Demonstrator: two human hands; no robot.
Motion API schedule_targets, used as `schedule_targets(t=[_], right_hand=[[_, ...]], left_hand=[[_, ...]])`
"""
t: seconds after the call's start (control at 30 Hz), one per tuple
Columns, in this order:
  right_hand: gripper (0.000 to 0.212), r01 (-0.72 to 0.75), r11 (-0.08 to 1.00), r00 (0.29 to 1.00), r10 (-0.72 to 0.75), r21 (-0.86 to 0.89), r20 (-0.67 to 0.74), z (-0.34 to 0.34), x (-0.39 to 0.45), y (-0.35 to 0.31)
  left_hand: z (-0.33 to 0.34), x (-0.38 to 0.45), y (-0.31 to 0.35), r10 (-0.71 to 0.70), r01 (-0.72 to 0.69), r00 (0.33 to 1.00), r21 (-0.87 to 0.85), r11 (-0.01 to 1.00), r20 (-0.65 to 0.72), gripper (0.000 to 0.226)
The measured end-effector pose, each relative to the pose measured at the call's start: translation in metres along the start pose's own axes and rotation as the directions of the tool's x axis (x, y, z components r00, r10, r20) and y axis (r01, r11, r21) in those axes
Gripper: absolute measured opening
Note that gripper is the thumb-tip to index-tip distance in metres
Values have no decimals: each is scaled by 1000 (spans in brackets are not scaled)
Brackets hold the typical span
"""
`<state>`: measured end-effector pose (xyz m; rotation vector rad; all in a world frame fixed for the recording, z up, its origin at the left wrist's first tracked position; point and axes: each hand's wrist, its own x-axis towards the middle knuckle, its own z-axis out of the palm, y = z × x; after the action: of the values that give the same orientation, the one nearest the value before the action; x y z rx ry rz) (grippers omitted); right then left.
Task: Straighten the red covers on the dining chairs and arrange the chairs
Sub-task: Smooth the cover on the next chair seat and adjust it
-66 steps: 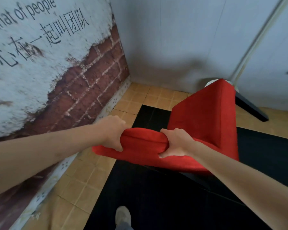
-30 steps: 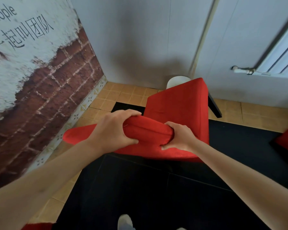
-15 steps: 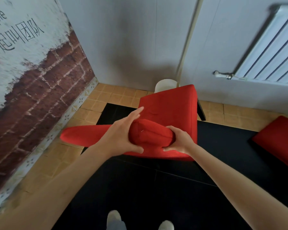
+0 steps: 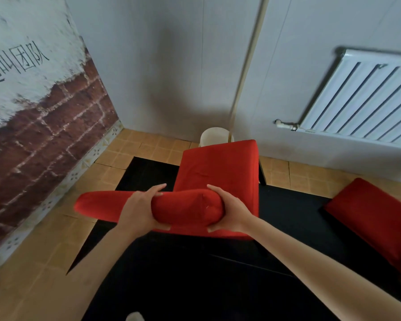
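Over black matting, both hands point(image 4: 139, 210) point(image 4: 229, 210) clasp the chair's red-covered backrest point(image 4: 185, 210).

You're looking down on a dining chair point(image 4: 220, 167) dressed in a red cover point(image 4: 185, 210): the seat is a flat, smooth red square with a faint crease near its middle. The top edge of the covered backrest runs as a padded red roll across the near side, extending out to the left. A second red-covered chair point(image 4: 375, 218) sits at the right edge, well apart.
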<state>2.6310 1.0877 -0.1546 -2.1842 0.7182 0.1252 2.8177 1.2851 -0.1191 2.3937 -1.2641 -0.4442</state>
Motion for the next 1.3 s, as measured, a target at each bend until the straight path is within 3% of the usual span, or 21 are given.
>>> schedule_targets(t=[0.17,0.3,0.43,0.53,0.63,0.83,1.3], right_hand=[[123,-55,998,998,56,25,-15,-21,-29,11],[123,-30,998,999,32,58,-35,-36,-52,10],[124,27,997,997,-22,66,-81,-51,-78,11],[125,-9,995,988,24,102,-150,-59,-102,25],[123,-60,994,971,79,88,-226,-69,-124,45],[112,-158,981,927,186,112,-327,-79,-152,77],[104,-218,964,879,263,156,-398,-79,-170,102]], left_hand=[[17,1,25,83,-82,997,-36,996,3,117],[24,5,33,139,-138,984,-23,990,112,139],[19,12,16,28,-48,973,83,995,227,149],[18,17,3,-58,-9,952,217,976,300,141],[27,22,8,-30,-79,949,328,941,315,125],[49,28,36,111,-247,931,376,893,349,116],[57,37,64,144,-363,893,495,789,425,109]])
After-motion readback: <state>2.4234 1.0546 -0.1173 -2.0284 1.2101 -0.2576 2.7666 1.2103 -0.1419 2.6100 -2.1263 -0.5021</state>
